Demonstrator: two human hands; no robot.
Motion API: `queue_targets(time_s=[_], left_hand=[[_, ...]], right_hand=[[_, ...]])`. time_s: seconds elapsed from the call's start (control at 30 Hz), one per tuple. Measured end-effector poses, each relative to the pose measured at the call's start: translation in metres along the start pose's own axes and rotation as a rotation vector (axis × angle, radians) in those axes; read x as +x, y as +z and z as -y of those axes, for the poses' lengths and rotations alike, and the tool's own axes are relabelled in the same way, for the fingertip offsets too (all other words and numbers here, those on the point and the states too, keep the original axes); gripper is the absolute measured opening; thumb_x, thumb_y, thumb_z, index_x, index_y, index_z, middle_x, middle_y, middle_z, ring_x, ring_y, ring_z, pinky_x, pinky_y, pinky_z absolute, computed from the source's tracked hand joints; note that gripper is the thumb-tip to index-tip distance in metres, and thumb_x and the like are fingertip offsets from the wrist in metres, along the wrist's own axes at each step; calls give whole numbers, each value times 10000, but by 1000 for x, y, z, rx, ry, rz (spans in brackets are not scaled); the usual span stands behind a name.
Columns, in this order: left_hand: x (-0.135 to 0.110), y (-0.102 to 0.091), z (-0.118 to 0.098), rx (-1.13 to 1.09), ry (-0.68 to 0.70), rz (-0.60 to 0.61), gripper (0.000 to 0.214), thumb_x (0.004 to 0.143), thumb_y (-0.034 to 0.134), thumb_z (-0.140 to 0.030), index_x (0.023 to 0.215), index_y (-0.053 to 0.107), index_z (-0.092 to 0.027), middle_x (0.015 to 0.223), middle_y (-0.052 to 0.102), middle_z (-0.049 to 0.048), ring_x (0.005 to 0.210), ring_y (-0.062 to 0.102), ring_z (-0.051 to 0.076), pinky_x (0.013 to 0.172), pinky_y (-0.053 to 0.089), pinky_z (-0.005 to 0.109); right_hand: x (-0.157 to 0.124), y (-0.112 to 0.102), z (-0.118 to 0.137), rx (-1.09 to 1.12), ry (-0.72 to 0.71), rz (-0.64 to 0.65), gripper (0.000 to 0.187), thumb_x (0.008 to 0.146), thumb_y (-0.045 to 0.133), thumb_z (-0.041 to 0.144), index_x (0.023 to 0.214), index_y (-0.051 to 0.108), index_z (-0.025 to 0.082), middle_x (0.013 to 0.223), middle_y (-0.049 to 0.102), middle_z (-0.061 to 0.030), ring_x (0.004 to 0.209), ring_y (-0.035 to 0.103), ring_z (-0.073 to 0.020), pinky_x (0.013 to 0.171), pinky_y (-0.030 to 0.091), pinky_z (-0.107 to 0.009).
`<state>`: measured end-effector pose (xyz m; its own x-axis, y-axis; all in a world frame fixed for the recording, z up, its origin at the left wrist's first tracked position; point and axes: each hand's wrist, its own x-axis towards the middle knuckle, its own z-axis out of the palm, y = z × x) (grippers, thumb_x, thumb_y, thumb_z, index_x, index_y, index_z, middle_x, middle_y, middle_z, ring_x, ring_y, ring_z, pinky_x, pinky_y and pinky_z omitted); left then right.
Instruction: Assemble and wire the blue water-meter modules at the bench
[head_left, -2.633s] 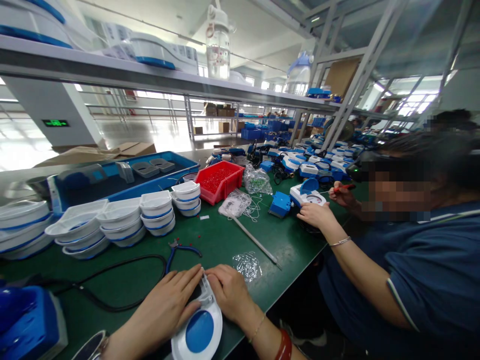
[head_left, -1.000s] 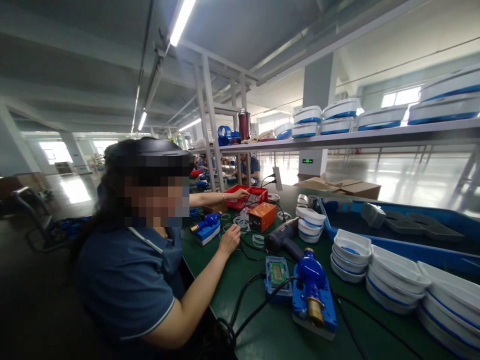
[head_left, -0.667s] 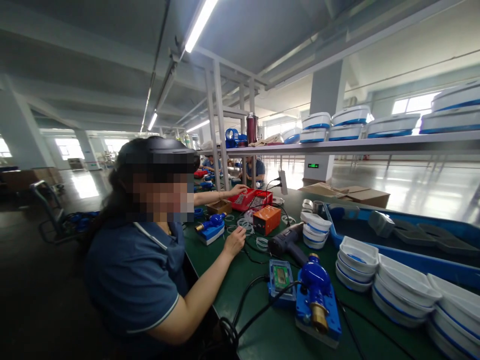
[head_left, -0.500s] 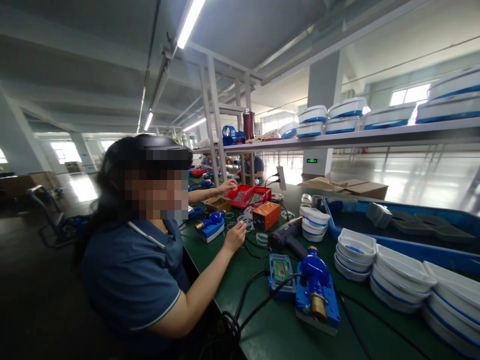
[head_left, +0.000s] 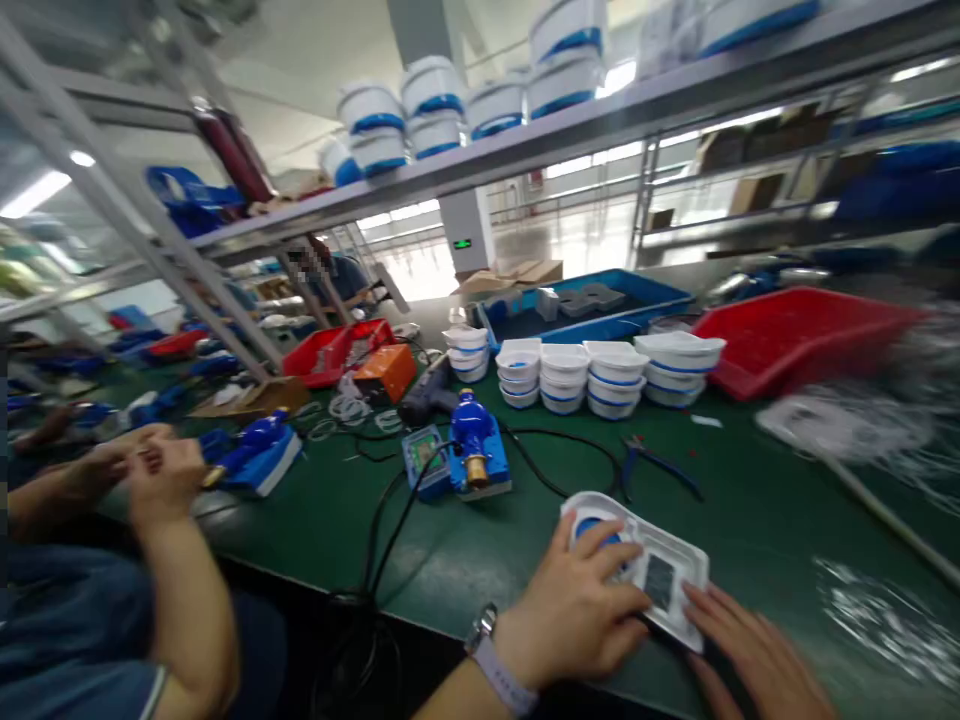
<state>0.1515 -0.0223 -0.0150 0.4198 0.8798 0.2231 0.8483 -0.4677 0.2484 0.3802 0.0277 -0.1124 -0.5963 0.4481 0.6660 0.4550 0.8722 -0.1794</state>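
A white plastic meter cover (head_left: 679,548) with a rectangular window and a blue round part lies at the front of the green bench. My left hand (head_left: 581,595), with a watch on its wrist, grips its left end, fingers spread over the blue part. My right hand (head_left: 757,650) holds the right end, its fingertips on the rim; motion blurs it. Between my hands, under the cover, runs a dark strip (head_left: 720,675) that I cannot make out. Blue-handled cutters (head_left: 664,465) lie just behind the cover.
Stacked white covers (head_left: 562,375) stand behind, before a blue tray (head_left: 622,320) and a red bin (head_left: 802,335). A blue meter with a brass fitting (head_left: 476,450) and black cables are left of centre. Clear bags (head_left: 892,620) lie right. At left, a co-worker's hands (head_left: 161,470) work.
My view has swung right and down from the co-worker to the bench before me. Both my hands and the white cover have come into view.
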Motion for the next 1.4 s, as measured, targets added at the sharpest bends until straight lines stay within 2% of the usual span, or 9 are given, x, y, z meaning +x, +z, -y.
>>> queue_targets(time_s=[0.1, 0.33, 0.6, 0.77, 0.87, 1.07, 1.17, 1.27, 1.4], left_hand=[[5, 1, -1, -76, -17, 29, 145, 906, 547, -323, 1015, 616, -257, 1392, 500, 2, 1397, 282, 233, 1170, 136, 539], [17, 4, -3, -123, -4, 53, 46, 892, 554, -240, 913, 586, -214, 1386, 508, 27, 1390, 296, 239, 1173, 150, 512], [26, -8, -11, -70, 54, 82, 71, 892, 525, -195, 941, 575, -205, 1365, 519, 37, 1390, 297, 244, 1167, 170, 525], [23, -14, -13, -29, 72, 74, 83, 872, 577, -217, 953, 593, -206, 1350, 533, 43, 1384, 312, 257, 1180, 140, 531], [20, -11, -12, -32, 67, 68, 104, 873, 587, -213, 975, 603, -222, 1348, 536, 27, 1376, 327, 252, 1177, 142, 531], [10, 7, -6, -59, 128, -53, 133, 951, 503, -259, 933, 633, -242, 1307, 580, -13, 1342, 382, 214, 1179, 130, 495], [6, 10, 0, -95, 67, -75, 127, 921, 537, -245, 1009, 628, -253, 1319, 568, 9, 1341, 381, 228, 1173, 149, 516], [2, 9, 7, -125, -56, -73, 334, 855, 607, -240, 1185, 567, -253, 1395, 494, 64, 1354, 362, 270, 1151, 193, 566], [0, 9, 16, -182, -151, -48, 589, 836, 632, -269, 1375, 395, -252, 1488, 365, 104, 1384, 318, 291, 1136, 223, 592]], right_hand=[[10, -18, 14, -32, 52, 12, 259, 1006, 397, 219, 1215, 542, 172, 1261, 598, -93, 1202, 520, -259, 1080, 286, -430], [11, -23, 27, 41, 140, 74, 228, 985, 405, 118, 1172, 525, 170, 1291, 570, -101, 1279, 431, -254, 1084, 255, -466], [11, -26, 29, 49, 137, 67, 247, 959, 423, 113, 1173, 533, 169, 1279, 575, -120, 1261, 444, -277, 1047, 322, -512], [11, -25, 27, 58, 116, 54, 268, 946, 446, 125, 1189, 548, 172, 1269, 583, -121, 1242, 470, -283, 1028, 369, -521], [11, -25, 27, 61, 102, 54, 274, 951, 445, 113, 1195, 555, 171, 1283, 571, -120, 1246, 462, -288, 1022, 370, -524], [15, -26, 29, 25, 56, 11, 244, 965, 426, 78, 1094, 612, 168, 1210, 610, -116, 1198, 495, -289, 992, 396, -503], [16, -26, 30, 33, 46, 6, 227, 972, 427, 90, 1093, 606, 160, 1206, 612, -117, 1199, 494, -285, 996, 397, -492], [17, -25, 29, 32, 55, 9, 252, 963, 428, 84, 1146, 586, 158, 1211, 613, -116, 1202, 499, -278, 997, 405, -485], [18, -26, 29, 17, 50, 3, 291, 950, 427, 69, 1170, 594, 160, 1187, 625, -109, 1188, 513, -268, 1011, 398, -471]])
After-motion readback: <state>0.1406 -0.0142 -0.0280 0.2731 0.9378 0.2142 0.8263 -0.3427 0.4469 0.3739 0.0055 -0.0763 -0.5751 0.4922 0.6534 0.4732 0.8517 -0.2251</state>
